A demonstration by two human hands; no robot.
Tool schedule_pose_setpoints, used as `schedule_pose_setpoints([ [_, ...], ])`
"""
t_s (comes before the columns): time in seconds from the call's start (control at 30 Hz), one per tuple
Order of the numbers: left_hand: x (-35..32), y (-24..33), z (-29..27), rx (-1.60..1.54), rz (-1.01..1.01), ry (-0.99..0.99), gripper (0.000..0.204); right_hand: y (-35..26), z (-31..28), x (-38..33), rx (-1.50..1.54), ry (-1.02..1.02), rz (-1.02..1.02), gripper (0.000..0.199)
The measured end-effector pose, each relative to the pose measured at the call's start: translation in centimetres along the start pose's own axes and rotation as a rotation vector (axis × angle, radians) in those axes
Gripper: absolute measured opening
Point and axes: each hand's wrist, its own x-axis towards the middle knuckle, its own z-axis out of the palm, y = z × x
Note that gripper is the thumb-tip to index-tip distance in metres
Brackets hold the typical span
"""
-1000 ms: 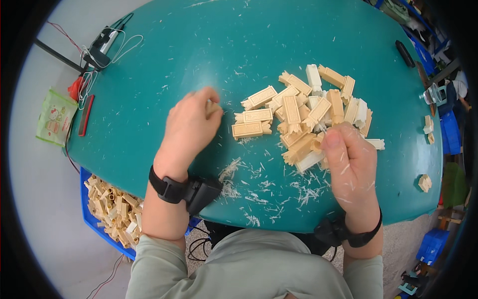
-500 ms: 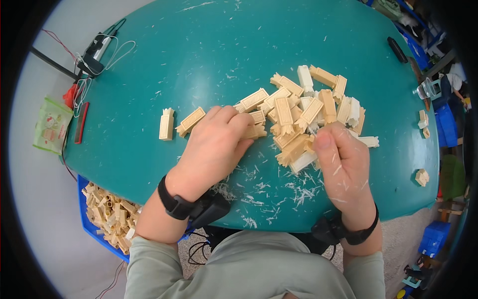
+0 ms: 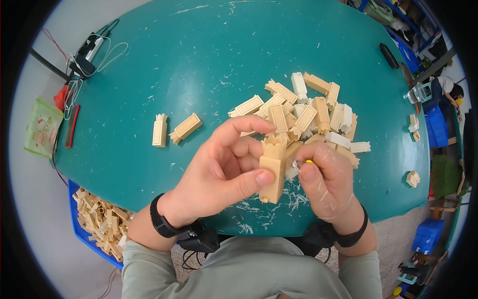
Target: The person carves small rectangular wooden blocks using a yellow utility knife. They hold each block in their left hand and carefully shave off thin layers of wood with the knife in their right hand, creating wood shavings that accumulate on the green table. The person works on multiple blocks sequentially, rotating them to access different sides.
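A cream rectangular block [image 3: 272,169] with a scalloped, crown-like end stands nearly upright between the thumb and fingers of my left hand [image 3: 226,172]. Close beside it, my right hand [image 3: 328,182] is closed in a pinch around a small thin tool [image 3: 309,161]; a yellow bit shows, and the fingers hide most of it. Beyond both hands lies a heap of similar cream and white blocks [image 3: 304,119]. To the left, two separate blocks rest on the table, one upright in view [image 3: 159,130] and one slanted [image 3: 185,128].
Pale shavings [image 3: 296,199] litter the green table [image 3: 199,65]. A blue tray [image 3: 78,231] full of pieces sits at lower left. A red bar [image 3: 72,126] and power strip [image 3: 89,52] lie at the left edge, a black marker [image 3: 389,56] and small pieces [image 3: 413,178] at the right.
My left hand has lifted a block off the table beside the heap and turned it toward me. My right hand has moved left and nearer, away from the heap, next to that block.
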Motion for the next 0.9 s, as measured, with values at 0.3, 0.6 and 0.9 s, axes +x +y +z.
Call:
schedule_pose_setpoints([
  [0.3, -0.2, -0.4, -0.4, 0.104, 0.185, -0.058, 0.037, 0.3, -0.1, -0.3, -0.007, -0.029, -0.077, 0.024],
  [0.6, 0.2, -0.6, 0.9, 0.198, 0.354, 0.006, 0.030, -0.5, 0.1, -0.3, 0.029, 0.061, -0.088, 0.031],
  [0.9, 1.2, 0.4, 2.0, 0.207, 0.328, 0.052, 0.022, -1.0, -0.6, 0.1, -0.097, 0.240, -0.140, 0.033],
])
